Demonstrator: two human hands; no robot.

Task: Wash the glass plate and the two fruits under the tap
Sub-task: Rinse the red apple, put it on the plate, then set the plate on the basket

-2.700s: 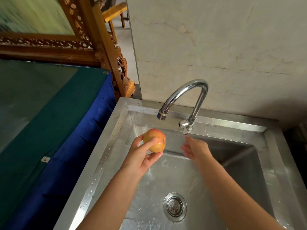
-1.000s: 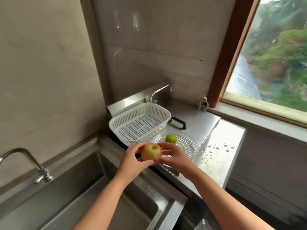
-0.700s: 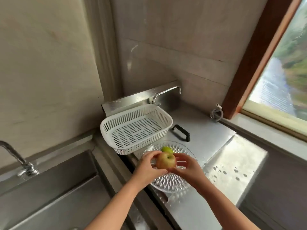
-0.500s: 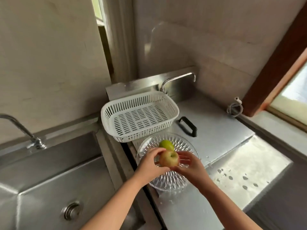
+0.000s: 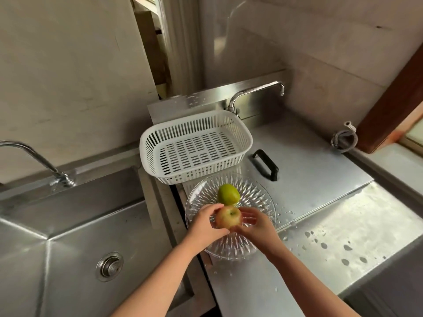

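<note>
A yellow-red apple point(image 5: 228, 218) is held between both hands just above the ribbed glass plate point(image 5: 258, 197). My left hand point(image 5: 204, 227) grips its left side with thumb on top. From the right, the fingers of my right hand point(image 5: 256, 227) curl round the apple. A green fruit point(image 5: 228, 194) lies in the plate just behind the apple. The plate rests on the steel counter to the right of the sink point(image 5: 68, 236). The sink's tap point(image 5: 34, 159) stands at the far left with no water visible.
A white slotted plastic basket point(image 5: 194, 145) stands behind the plate. A second tap point(image 5: 256, 92) rises behind the basket. A black handle point(image 5: 265, 164) sits on the steel cover to the right, a coiled hose point(image 5: 344, 139) by the window frame. Water drops dot the counter.
The apple left the tap and was carried right from the sink to the plate. Both hands now hold it and have lowered it close over the plate.
</note>
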